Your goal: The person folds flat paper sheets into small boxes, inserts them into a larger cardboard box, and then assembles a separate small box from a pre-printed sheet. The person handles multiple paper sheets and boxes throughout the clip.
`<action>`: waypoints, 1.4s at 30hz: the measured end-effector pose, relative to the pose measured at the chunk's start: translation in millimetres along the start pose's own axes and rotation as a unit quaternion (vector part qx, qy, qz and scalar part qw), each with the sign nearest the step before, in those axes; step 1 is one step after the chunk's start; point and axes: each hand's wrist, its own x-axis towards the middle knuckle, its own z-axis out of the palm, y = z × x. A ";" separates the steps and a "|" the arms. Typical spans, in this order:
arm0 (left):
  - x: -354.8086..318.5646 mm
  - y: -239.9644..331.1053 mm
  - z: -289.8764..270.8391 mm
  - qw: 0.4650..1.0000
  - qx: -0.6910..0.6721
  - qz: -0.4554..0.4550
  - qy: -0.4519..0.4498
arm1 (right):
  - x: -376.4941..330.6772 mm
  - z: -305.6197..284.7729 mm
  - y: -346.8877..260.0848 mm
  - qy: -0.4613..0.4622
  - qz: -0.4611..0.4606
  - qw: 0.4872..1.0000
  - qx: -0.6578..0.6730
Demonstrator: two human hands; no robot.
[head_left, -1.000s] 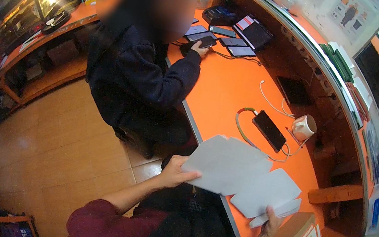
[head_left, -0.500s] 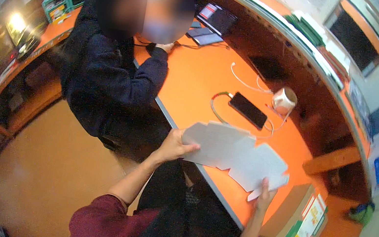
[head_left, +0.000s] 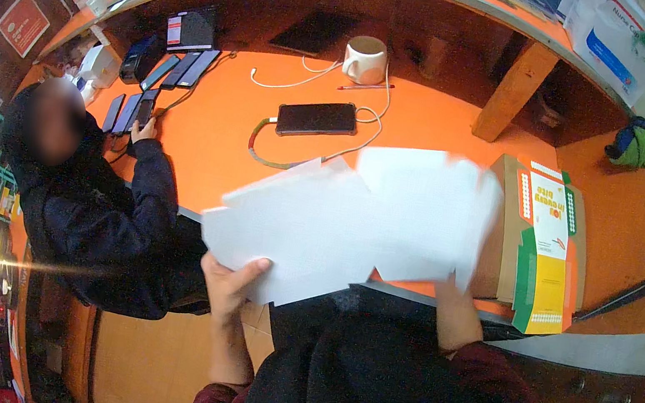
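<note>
Card (head_left: 306,224) in left grip (head_left: 227,283), thumb tight over near edge

A flat white card blank (head_left: 362,220) is showing a plain, pale face, its outline breaking into broad panels with notches and narrow flaps. It is being held up at the near edge of the orange worktop (head_left: 420,116), overhanging that edge and slanting from lower left to upper right. Its right end is blurring, leaving the exact contour there unclear.
</note>
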 end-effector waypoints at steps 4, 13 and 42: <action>7.8 -11.8 -25.1 0.999 0.014 -0.001 0.039 | -42.4 -31.0 -9.5 0.018 0.052 0.984 0.170; -0.1 -25.4 -35.3 0.985 0.102 0.125 0.062 | -40.6 14.1 -3.9 0.170 -0.010 0.889 -0.424; -34.6 -56.8 34.0 0.980 0.013 0.076 -0.185 | -7.1 10.4 55.1 0.067 -0.114 0.982 -0.134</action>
